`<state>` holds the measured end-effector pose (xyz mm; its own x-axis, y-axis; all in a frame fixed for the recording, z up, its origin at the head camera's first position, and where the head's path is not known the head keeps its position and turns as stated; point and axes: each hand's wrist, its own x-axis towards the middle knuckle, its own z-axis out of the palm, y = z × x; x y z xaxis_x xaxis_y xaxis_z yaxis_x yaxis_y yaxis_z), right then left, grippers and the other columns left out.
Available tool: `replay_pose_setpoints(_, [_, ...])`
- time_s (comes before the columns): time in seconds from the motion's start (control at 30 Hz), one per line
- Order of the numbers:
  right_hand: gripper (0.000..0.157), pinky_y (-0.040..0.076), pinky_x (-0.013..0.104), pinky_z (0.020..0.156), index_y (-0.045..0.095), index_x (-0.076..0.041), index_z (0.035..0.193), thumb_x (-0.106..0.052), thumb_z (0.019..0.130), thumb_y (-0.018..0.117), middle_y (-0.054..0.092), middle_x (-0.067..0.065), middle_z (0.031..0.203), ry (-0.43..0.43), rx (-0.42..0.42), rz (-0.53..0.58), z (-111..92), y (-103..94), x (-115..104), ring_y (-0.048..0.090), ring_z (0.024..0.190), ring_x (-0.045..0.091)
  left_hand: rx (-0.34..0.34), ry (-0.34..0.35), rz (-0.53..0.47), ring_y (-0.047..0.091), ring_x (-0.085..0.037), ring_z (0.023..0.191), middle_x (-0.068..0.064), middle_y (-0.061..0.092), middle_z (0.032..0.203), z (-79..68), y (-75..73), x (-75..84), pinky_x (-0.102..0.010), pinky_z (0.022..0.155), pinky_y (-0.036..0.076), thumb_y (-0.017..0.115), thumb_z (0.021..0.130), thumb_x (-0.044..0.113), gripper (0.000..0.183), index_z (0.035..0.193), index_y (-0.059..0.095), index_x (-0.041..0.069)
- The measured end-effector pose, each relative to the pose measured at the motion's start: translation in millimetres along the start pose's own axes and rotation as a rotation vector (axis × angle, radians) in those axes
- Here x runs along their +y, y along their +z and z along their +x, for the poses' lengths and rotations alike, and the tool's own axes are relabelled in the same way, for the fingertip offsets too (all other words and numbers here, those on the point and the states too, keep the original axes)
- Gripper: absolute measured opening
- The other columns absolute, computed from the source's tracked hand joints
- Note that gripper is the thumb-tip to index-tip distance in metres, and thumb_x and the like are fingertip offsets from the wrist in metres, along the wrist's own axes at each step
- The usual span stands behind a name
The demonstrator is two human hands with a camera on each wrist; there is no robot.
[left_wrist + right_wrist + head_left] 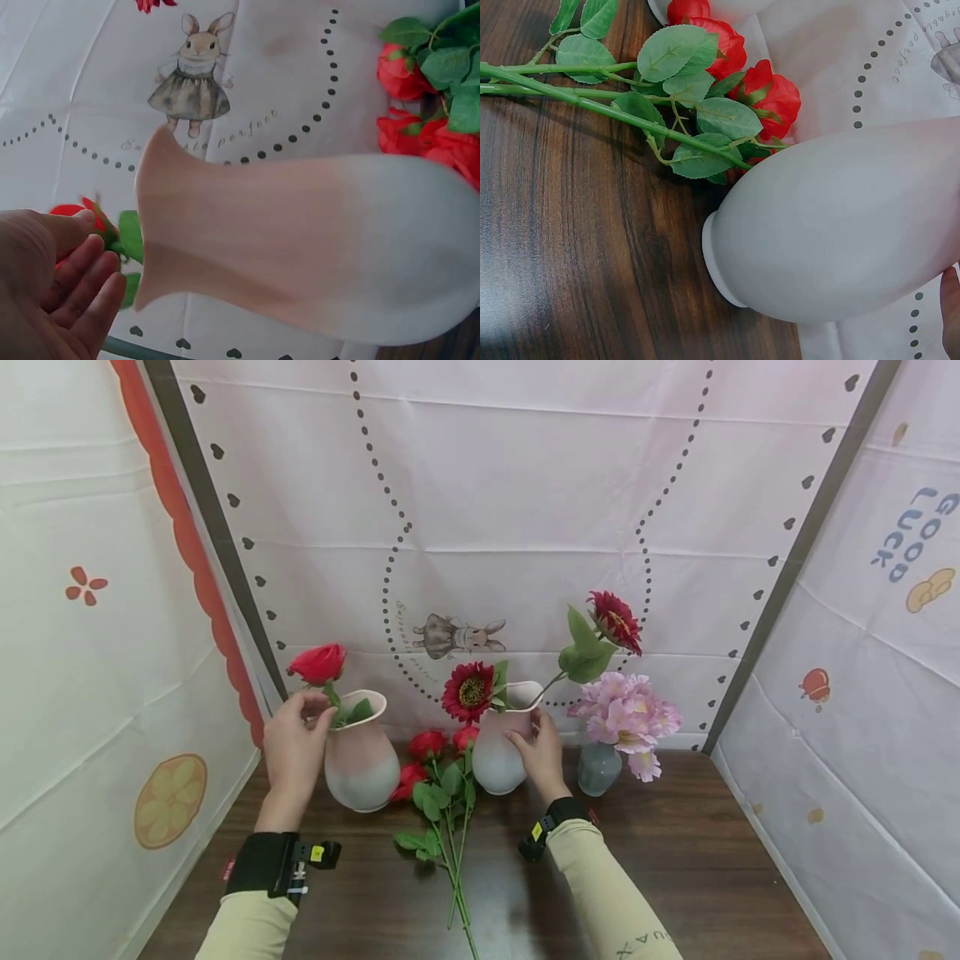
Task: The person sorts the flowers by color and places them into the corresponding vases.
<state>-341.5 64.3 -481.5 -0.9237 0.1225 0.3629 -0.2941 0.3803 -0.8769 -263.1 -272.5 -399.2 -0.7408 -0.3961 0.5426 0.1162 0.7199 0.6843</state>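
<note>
In the head view my left hand (294,745) pinches a red rose (318,664) just under its bloom. The rose stands in the left pink-and-white vase (362,768), its lower stem hidden inside. The left wrist view shows thumb and fingers of the left hand (64,281) at the rose, beside the mouth of that vase (300,240). My right hand (542,753) grips the side of a second vase (498,752), thumb on its front. Two dark red daisy-like flowers, one leaning left (468,692) and one rising right (617,622), stand in it.
Several red roses (427,744) with long green stems lie on the dark wooden table (360,893) between the vases. At the right a small grey-blue vase (598,770) holds pink blossoms (626,714). Printed cloth walls (517,468) close in the back and sides.
</note>
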Motion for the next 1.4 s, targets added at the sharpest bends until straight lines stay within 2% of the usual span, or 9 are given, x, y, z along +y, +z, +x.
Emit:
replay_pose_setpoints(0.13, [0.064,0.046,0.048,0.115,0.048,0.002,0.14,-0.015,0.087,0.078,0.054,0.024,0.141,-0.003,0.004,-0.002,0,-0.8,-1,0.051,0.134,0.037,0.03,0.087,-0.036,0.07,-0.033,0.1,-0.017,0.072,0.106,-8.1,4.6,5.8,-0.049,0.087,0.062,0.071,0.092,0.012,0.021,0.111,0.067,0.002])
replay_pose_setpoints(0.3, [0.064,0.045,0.048,0.115,0.048,0.003,0.14,-0.016,0.087,0.077,0.053,0.024,0.141,-0.008,0.006,-0.003,1,-1.7,-2,0.05,0.135,0.037,0.033,0.172,-0.074,0.072,-0.029,0.093,-0.015,0.073,0.1,-18.9,12.3,14.3,-0.046,0.08,0.063,0.072,0.091,0.009,0.016,0.106,0.069,0.003])
replay_pose_setpoints(0.53, [0.064,0.045,0.048,0.116,0.047,0.003,0.141,-0.016,0.087,0.077,0.052,0.024,0.142,0.002,-0.001,-0.002,0,-2.4,-3,0.049,0.136,0.037,-0.046,0.194,-0.17,0.074,-0.024,0.09,-0.01,0.075,0.096,-37.3,26.9,26.5,-0.037,0.078,0.064,0.073,0.09,0.011,0.012,0.1,0.07,0.006])
replay_pose_setpoints(0.63, [0.063,0.045,0.048,0.116,0.047,0.003,0.141,-0.016,0.088,0.077,0.052,0.024,0.142,0.001,-0.003,-0.001,0,-2.0,-3,0.049,0.135,0.037,-0.089,0.196,-0.189,0.074,-0.023,0.089,-0.01,0.075,0.096,-45.5,36.2,27.6,-0.037,0.077,0.064,0.074,0.089,0.011,0.011,0.098,0.071,0.006])
replay_pose_setpoints(0.73, [0.063,0.045,0.048,0.116,0.047,0.003,0.14,-0.017,0.088,0.077,0.052,0.024,0.142,0.004,-0.005,-0.003,0,-1.2,-2,0.049,0.135,0.037,-0.156,0.18,-0.214,0.073,-0.025,0.089,-0.012,0.073,0.096,-55.7,46.2,27.1,-0.039,0.078,0.064,0.074,0.09,0.009,0.011,0.099,0.07,0.004])
replay_pose_setpoints(0.9, [0.064,0.045,0.047,0.116,0.048,0.003,0.14,-0.016,0.087,0.077,0.053,0.024,0.142,0.005,-0.005,-0.001,0,-0.2,-2,0.049,0.136,0.037,-0.275,0.107,-0.217,0.072,-0.026,0.094,-0.012,0.073,0.1,-75.9,64.8,25.3,-0.04,0.08,0.064,0.071,0.092,0.01,0.012,0.102,0.069,0.005])
replay_pose_setpoints(1.2, [0.064,0.044,0.047,0.117,0.047,0.003,0.141,-0.016,0.087,0.077,0.052,0.024,0.142,0.014,-0.005,-0.003,-1,-0.8,-2,0.049,0.136,0.037,-0.375,0.037,-0.111,0.073,-0.021,0.083,-0.005,0.076,0.09,-116.1,103.4,15.2,-0.035,0.07,0.062,0.075,0.089,0.016,0.009,0.096,0.071,0.011])
replay_pose_setpoints(1.4, [0.064,0.045,0.048,0.116,0.048,0.003,0.14,-0.016,0.087,0.077,0.053,0.024,0.141,0.007,-0.003,-0.011,-1,-1.2,-2,0.05,0.135,0.036,-0.462,-0.047,-0.072,0.073,-0.018,0.08,-0.002,0.076,0.088,-138.2,125.9,5.1,-0.031,0.065,0.06,0.076,0.088,0.017,0.01,0.096,0.072,0.011])
